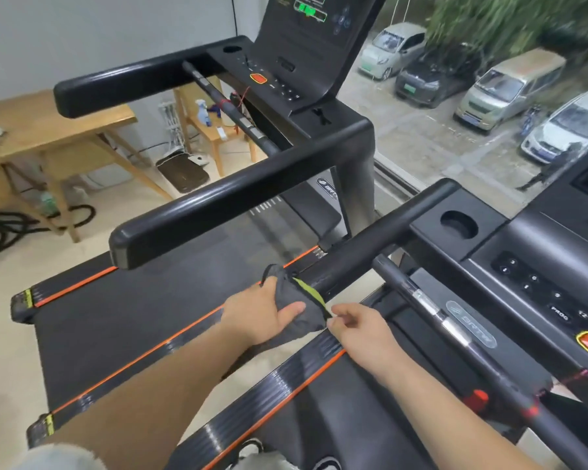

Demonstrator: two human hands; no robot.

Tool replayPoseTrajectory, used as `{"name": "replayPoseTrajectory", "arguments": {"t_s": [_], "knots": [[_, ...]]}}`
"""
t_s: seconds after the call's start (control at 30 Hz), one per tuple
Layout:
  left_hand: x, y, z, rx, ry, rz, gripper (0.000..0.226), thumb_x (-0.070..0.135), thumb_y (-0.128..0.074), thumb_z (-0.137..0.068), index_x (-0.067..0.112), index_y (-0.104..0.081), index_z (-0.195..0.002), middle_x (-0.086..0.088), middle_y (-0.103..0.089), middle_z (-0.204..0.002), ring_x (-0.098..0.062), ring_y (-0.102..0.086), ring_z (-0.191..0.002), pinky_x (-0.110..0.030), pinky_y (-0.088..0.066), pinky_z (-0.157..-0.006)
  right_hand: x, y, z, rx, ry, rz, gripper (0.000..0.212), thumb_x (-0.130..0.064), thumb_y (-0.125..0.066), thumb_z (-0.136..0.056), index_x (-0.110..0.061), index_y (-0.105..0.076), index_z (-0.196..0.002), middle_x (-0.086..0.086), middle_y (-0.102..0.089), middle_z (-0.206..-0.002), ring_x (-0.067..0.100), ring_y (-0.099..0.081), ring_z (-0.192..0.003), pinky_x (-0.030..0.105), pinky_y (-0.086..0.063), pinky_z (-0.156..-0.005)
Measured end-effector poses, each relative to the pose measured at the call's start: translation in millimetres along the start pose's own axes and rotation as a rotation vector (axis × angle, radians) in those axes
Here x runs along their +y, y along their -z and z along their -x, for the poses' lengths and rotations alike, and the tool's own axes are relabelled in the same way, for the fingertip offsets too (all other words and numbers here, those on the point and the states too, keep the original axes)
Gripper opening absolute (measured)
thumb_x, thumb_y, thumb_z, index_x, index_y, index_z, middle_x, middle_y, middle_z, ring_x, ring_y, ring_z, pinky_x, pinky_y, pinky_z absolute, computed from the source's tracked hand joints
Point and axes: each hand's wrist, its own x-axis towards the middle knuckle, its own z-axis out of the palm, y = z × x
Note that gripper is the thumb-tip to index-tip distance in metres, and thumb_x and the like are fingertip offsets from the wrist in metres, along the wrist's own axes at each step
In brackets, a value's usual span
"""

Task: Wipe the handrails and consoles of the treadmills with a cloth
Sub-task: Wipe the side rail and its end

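A dark grey cloth (296, 293) with a yellow-green edge is wrapped over the near end of a black handrail (381, 232) of the near treadmill. My left hand (262, 313) grips the cloth around that rail end. My right hand (360, 325) pinches the cloth's lower corner just to the right. The near treadmill's console (537, 286) with buttons lies at the right, beside a cup holder (459, 225). The far treadmill's two handrails (238, 195) and its console (286, 79) stand behind.
A thin grip bar (431, 310) runs under the near console. Treadmill belts with orange stripes (143, 300) lie below. Wooden tables (48, 137) and a black rope (11, 225) are at the left. A window at the right overlooks parked cars (503, 86).
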Motion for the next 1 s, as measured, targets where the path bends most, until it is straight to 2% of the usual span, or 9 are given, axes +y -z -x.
{"name": "replayPoseTrajectory", "arguments": {"t_s": [0.13, 0.27, 0.33, 0.5, 0.63, 0.7, 0.8, 0.93, 1.0], "knots": [[-14.2, -0.8, -11.5, -0.118, -0.008, 0.26, 0.082, 0.087, -0.03, -0.087, 0.028, -0.041, -0.142, -0.008, -0.066, -0.132, -0.034, -0.062, -0.121, -0.042, -0.049, -0.095, -23.8, -33.3, -5.6, 0.078, 0.045, 0.069, 0.041, -0.02, -0.066, -0.094, -0.019, -0.061, -0.135, -0.005, -0.065, -0.118, 0.013, -0.065, -0.106, 0.029, -0.049, -0.1], [-58.1, -18.1, 41.1, 0.059, -0.097, 0.168, 0.078, 0.083, -0.031, -0.091, 0.036, -0.03, -0.153, 0.001, -0.059, -0.137, -0.028, -0.062, -0.12, -0.042, -0.054, -0.09, -41.6, -67.9, -8.2, 0.206, 0.213, 0.291, 0.056, -0.014, -0.065, -0.091, -0.016, -0.053, -0.145, 0.001, -0.048, -0.136, 0.021, -0.057, -0.119, 0.034, -0.044, -0.108], [-94.2, -25.7, 74.3, 0.214, -0.15, 0.103, 0.079, 0.082, -0.03, -0.093, 0.032, -0.04, -0.153, 0.007, -0.063, -0.129, -0.02, -0.067, -0.108, -0.036, -0.056, -0.078, -49.7, -81.3, -7.4, 0.217, 0.301, 0.402, 0.057, -0.013, -0.067, -0.088, -0.017, -0.057, -0.144, 0.001, -0.045, -0.141, 0.023, -0.05, -0.128, 0.035, -0.042, -0.11], [-147.8, -45.1, 122.8, 0.412, -0.227, 0.318, 0.059, 0.062, -0.051, -0.091, 0.027, -0.048, -0.138, 0.009, -0.056, -0.125, -0.015, -0.059, -0.106, -0.028, -0.056, -0.074, -53.8, -104.9, -3.6, -0.016, 0.331, 0.685, 0.069, -0.031, -0.08, -0.079, -0.029, -0.058, -0.144, -0.007, -0.039, -0.155, 0.02, -0.025, -0.151, 0.037, -0.035, -0.118], [-134.7, -16.8, 104.8, 0.183, -0.147, 0.468, 0.047, 0.061, -0.048, -0.097, 0.039, -0.046, -0.138, 0.005, -0.065, -0.126, -0.015, -0.059, -0.113, -0.024, -0.045, -0.09, -54.5, -108.3, -5.3, -0.016, 0.302, 0.772, 0.07, -0.032, -0.083, -0.077, -0.033, -0.06, -0.142, -0.007, -0.039, -0.159, 0.021, -0.021, -0.154, 0.04, -0.036, -0.119], [-123.9, -1.1, 73.4, -0.053, -0.067, 0.525, 0.043, 0.057, -0.043, -0.103, 0.035, -0.054, -0.139, 0.002, -0.066, -0.133, -0.016, -0.057, -0.122, -0.022, -0.037, -0.091, -53.5, -113.2, -4.3, 0.053, 0.36, 0.748, 0.061, -0.022, -0.081, -0.076, -0.029, -0.068, -0.134, -0.002, -0.049, -0.151, 0.028, -0.033, -0.149, 0.039, -0.038, -0.118], [-102.7, 11.3, 29.5, -0.32, -0.047, 0.618, 0.048, 0.057, -0.029, -0.107, 0.03, -0.062, -0.129, -0.001, -0.067, -0.133, -0.023, -0.059, -0.125, -0.029, -0.041, -0.101, -48.7, -117.3, -5.5, 0.14, 0.482, 0.729, 0.05, -0.006, -0.076, -0.068, -0.021, -0.078, -0.117, 0.007, -0.065, -0.127, 0.04, -0.054, -0.128, 0.032, -0.035, -0.111], [-99.6, 13.3, 28.4, -0.353, -0.061, 0.663, 0.05, 0.056, -0.029, -0.108, 0.027, -0.061, -0.133, 0.001, -0.066, -0.134, -0.015, -0.058, -0.114, -0.024, -0.037, -0.095, -52.0, -115.6, -7.6, 0.152, 0.404, 0.749, 0.052, -0.007, -0.074, -0.071, -0.03, -0.075, -0.118, -0.004, -0.059, -0.128, 0.028, -0.05, -0.124, 0.042, -0.054, -0.094], [-119.0, 4.8, 47.2, -0.263, -0.083, 0.618, 0.048, 0.065, -0.033, -0.103, 0.038, -0.057, -0.135, 0.009, -0.066, -0.133, -0.014, -0.059, -0.116, -0.026, -0.04, -0.097, -57.7, -116.4, -6.8, 0.135, 0.342, 0.812, 0.053, -0.011, -0.074, -0.075, -0.033, -0.072, -0.123, -0.009, -0.055, -0.132, 0.02, -0.043, -0.125, 0.041, -0.055, -0.085]]}}
